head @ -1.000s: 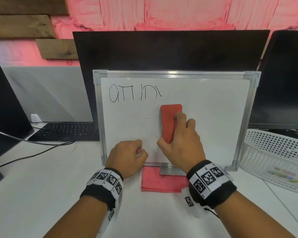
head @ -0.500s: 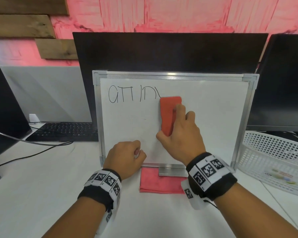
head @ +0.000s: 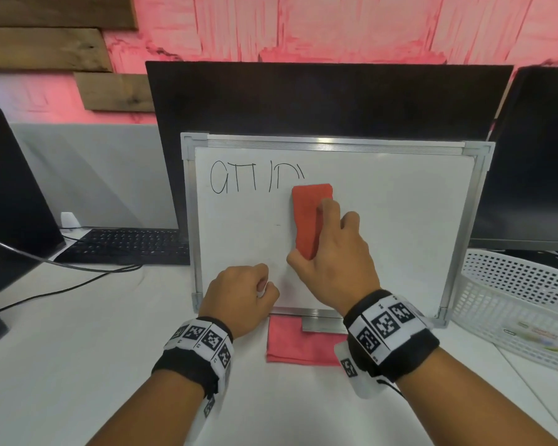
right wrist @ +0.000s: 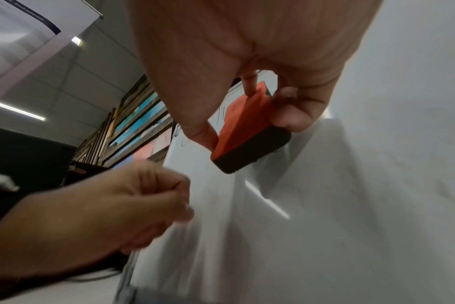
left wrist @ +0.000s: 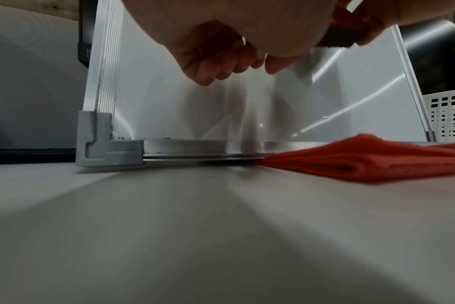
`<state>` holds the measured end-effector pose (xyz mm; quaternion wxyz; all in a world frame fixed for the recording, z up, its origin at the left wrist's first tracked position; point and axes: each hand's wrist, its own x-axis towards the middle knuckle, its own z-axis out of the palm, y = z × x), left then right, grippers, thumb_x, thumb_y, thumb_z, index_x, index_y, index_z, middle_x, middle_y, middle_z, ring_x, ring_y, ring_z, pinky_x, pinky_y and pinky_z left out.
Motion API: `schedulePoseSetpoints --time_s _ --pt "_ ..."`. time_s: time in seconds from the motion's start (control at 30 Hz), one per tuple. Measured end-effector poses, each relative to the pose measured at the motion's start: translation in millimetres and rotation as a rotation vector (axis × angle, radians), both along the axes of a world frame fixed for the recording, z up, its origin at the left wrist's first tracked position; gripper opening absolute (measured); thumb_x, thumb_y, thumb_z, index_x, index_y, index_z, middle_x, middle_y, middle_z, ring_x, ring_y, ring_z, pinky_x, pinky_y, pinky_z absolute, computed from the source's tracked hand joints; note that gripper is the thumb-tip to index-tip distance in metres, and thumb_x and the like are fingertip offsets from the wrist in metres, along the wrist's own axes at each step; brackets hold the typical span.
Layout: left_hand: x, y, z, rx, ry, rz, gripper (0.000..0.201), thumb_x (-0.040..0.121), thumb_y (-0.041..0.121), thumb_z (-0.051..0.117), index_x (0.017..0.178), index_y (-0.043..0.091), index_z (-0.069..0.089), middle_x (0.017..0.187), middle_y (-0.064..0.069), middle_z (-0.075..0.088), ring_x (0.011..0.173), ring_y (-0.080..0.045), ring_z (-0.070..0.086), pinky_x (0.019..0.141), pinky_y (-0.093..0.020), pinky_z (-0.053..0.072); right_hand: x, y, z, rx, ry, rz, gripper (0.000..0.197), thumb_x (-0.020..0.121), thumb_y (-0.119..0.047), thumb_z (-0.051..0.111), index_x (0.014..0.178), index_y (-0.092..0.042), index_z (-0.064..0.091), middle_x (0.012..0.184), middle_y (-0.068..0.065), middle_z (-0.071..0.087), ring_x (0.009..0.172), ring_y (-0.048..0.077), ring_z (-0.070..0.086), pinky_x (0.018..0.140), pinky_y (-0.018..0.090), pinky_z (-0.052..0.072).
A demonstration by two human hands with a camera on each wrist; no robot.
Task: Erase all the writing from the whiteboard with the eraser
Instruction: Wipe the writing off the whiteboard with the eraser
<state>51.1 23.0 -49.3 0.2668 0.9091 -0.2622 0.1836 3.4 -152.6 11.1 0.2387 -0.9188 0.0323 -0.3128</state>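
A white tabletop [head: 78, 365] is carrying the workstation, with a pink and wood-panelled wall behind it. A dark monitor [head: 319, 98] is standing at the back, and an aluminium-framed whiteboard [head: 400, 236] is leaning upright against it, its lower edge sitting on the tabletop.

Black marker writing [head: 255, 181] is occupying the upper left part of the board. The rest of the board face is showing only a faint small mark near the middle.

The right hand [head: 332, 262] is gripping a red eraser [head: 310, 217], thumb on one long side and fingers on the other. In the right wrist view the eraser's dark pad is lying against the board. The eraser's upper end is sitting just below and touching the right end of the writing.

The left hand [head: 239, 297] is curled into a loose fist holding nothing, with its knuckles resting against the board near the lower left corner.

A folded red cloth [head: 290, 346] is lying on the tabletop at the board's lower edge, partly under the frame. A black keyboard [head: 126, 246] is lying to the left, and a white perforated basket [head: 512, 300] is standing to the right.
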Motion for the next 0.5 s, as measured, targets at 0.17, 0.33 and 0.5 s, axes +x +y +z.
schedulePoseSetpoints --time_s 0.17,0.33,0.5 --pt "-1.0 -0.9 0.3 0.002 0.002 -0.002 0.027 0.086 0.033 0.055 0.066 0.019 0.044 0.055 0.002 0.05 0.057 -0.023 0.052 0.054 -0.038 0.049 -10.3 2.3 -22.9 0.005 0.041 0.01 0.078 0.077 -0.043 0.069 0.139 -0.024 0.027 0.104 0.006 0.04 0.07 0.033 0.053 0.064 0.045 0.056" --pt "0.6 -1.4 0.0 0.002 0.007 -0.003 0.028 0.086 0.032 0.056 0.065 0.021 0.042 0.055 0.004 0.049 0.055 -0.021 0.051 0.053 -0.033 0.047 6.1 1.1 15.7 0.009 -0.036 0.008 0.079 0.078 -0.047 0.071 0.14 -0.024 0.026 0.108 0.007 0.039 0.074 0.033 0.054 0.066 0.041 0.055" --pt "-0.1 -1.0 0.4 -0.003 0.011 0.004 0.028 0.087 0.031 0.056 0.064 0.02 0.043 0.055 0.004 0.049 0.056 -0.022 0.052 0.053 -0.035 0.048 12.3 4.6 31.0 -0.007 -0.053 0.008 0.079 0.079 -0.048 0.07 0.14 -0.025 0.025 0.108 0.007 0.039 0.073 0.032 0.053 0.064 0.039 0.053"
